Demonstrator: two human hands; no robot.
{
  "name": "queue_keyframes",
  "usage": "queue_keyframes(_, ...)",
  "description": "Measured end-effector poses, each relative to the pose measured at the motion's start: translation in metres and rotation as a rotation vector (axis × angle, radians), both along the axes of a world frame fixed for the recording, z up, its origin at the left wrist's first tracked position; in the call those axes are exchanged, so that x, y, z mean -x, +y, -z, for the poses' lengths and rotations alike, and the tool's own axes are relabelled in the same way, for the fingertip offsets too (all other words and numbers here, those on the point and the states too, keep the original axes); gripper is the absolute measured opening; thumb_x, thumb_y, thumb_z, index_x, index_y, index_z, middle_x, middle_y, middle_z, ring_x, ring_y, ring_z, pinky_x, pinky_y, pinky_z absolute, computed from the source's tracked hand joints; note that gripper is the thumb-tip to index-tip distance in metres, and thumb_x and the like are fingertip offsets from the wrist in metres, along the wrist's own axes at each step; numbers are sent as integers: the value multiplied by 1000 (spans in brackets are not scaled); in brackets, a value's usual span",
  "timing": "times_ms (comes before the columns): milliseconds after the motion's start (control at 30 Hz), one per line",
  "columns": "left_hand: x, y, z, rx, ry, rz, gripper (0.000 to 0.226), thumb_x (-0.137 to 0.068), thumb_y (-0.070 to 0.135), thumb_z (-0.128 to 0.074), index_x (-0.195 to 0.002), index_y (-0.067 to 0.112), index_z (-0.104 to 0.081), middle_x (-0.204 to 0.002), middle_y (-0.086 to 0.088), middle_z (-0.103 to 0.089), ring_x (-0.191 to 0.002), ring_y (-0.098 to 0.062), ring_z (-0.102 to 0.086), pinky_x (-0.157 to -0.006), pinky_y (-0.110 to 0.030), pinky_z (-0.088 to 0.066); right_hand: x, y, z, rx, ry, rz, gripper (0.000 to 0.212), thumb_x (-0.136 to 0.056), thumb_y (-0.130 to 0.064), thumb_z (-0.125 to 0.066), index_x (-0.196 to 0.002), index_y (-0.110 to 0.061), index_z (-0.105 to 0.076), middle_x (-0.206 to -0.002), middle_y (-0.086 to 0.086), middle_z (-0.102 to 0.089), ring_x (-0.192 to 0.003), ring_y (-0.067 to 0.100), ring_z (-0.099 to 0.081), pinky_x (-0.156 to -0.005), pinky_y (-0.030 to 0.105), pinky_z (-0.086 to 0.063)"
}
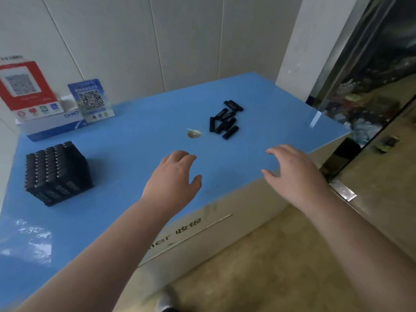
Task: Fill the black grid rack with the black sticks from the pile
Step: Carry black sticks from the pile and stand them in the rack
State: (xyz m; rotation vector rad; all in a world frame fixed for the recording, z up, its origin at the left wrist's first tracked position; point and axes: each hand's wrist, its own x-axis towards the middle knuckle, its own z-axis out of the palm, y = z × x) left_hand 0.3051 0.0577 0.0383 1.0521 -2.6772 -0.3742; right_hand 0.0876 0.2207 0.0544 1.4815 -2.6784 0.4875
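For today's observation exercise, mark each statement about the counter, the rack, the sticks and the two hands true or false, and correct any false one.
1. Both hands, left hand and right hand, hold nothing. True.
2. The pile of sticks lies inside the rack. False: it lies loose on the blue counter, well apart from the rack.
3. A small round disc lies beside the pile. True.
4. The right hand grips a stick. False: its fingers are relaxed and empty.
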Motion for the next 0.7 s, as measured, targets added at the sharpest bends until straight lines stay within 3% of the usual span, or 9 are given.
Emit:
queue_keyframes(333, 90, -5, 7, 32, -26, 38, 58, -97, 42, -52, -148, 19, -39, -149, 0, -40, -139, -23, -35, -114, -34, -30, 74, 24, 7, -33, 17, 48, 48, -92, -33, -66, -137, -20, -55, -135, -4, -56, -123, 20, -54, -99, 35, -46)
queue_keyframes(533, 152, -45, 19, -9, -5, 60, 53, -97, 40, -53, -145, 20, -44, -143, 3, -44, -133, -22, -41, -105, -35, -39, 122, -13, 11, -61, 15, 38, 49, -94, -34, -64, -139, -21, -53, -137, -6, -54, -126, 19, -50, -102, 33, -44)
queue_keyframes(700, 200, -77, 35, -81, -108, 108, 46, -97, 35, -52, -141, 21, -49, -136, 1, -50, -123, -23, -49, -99, -35, -45, 150, -37, 13, -54, -9, 43, 47, -95, -35, -61, -139, -21, -52, -137, -7, -54, -127, 17, -49, -102, 33, -44)
